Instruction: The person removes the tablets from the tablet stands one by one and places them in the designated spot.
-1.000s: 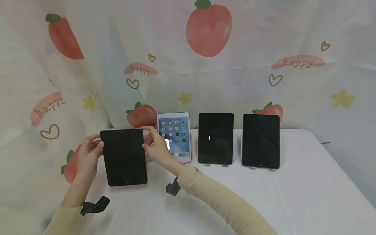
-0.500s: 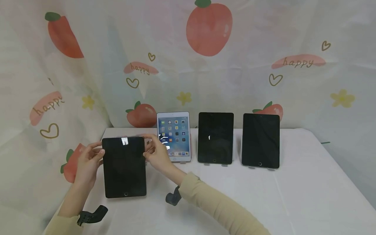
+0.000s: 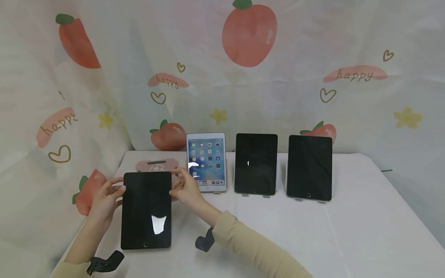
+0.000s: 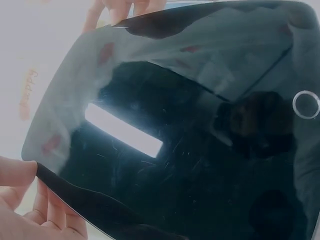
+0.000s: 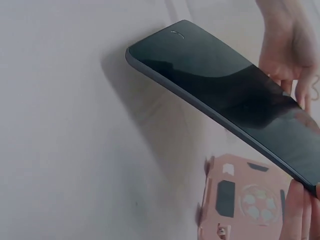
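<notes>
Both hands hold a black tablet at the left of the head view, its dark screen facing the head camera and its round home button at the bottom. My left hand pinches the upper left edge, thumb at the front. At the upper right edge my right hand pinches it, also thumb first. In the right wrist view the tablet slants over the white cloth and casts a shadow there. Behind it lies a pink stand with dark pads and a round cut-out pattern; the head view shows only its upper part.
To the right stand a white tablet with a lit home screen and two black tablets, one in the middle and one farther right, propped in a row. A fruit-print curtain hangs behind the white-covered table.
Both hands have brought the black tablet down and toward the person, away from the back of the table. The pink stand behind it has come into view. The row of tablets has stayed put.
</notes>
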A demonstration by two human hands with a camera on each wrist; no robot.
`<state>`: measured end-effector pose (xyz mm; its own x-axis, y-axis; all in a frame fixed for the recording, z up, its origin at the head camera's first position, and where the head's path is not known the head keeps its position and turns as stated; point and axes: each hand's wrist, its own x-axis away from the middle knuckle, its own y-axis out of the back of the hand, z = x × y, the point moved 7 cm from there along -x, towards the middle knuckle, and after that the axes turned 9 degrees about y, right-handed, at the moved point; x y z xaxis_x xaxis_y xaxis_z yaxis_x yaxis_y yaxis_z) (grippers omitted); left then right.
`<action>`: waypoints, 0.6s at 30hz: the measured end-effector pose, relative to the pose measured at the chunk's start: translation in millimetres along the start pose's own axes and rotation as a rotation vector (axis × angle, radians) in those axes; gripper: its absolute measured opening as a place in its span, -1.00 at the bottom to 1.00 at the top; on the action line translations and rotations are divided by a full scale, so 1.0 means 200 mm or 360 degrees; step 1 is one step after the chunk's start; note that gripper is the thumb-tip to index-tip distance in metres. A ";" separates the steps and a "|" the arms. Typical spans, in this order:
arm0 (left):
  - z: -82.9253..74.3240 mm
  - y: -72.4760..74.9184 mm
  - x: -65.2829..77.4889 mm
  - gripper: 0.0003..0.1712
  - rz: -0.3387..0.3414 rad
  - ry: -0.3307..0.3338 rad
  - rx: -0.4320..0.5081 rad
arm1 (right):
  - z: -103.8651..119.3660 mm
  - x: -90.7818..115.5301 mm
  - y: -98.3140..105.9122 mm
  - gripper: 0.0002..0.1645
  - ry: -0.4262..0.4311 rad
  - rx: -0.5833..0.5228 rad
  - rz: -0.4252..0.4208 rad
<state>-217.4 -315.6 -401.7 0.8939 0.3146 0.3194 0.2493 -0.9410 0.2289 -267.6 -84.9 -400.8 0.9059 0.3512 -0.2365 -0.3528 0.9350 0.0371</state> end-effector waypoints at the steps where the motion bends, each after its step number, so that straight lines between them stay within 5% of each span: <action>1: 0.01 0.00 0.00 -0.69 0.0014 0.0019 -0.0014 | -0.01 0.00 0.00 -0.29 -0.0018 -0.0011 0.0003; 18: 0.16 -0.01 -0.05 -0.56 0.0153 0.0126 -0.0184 | -0.13 0.06 -0.02 -0.27 -0.0193 -0.0106 -0.0034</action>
<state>-215.2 -320.5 -434.9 0.8784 0.2366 0.4152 0.1152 -0.9480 0.2966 -261.5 -84.8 -429.7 0.9337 0.3382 -0.1175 -0.3440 0.9384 -0.0323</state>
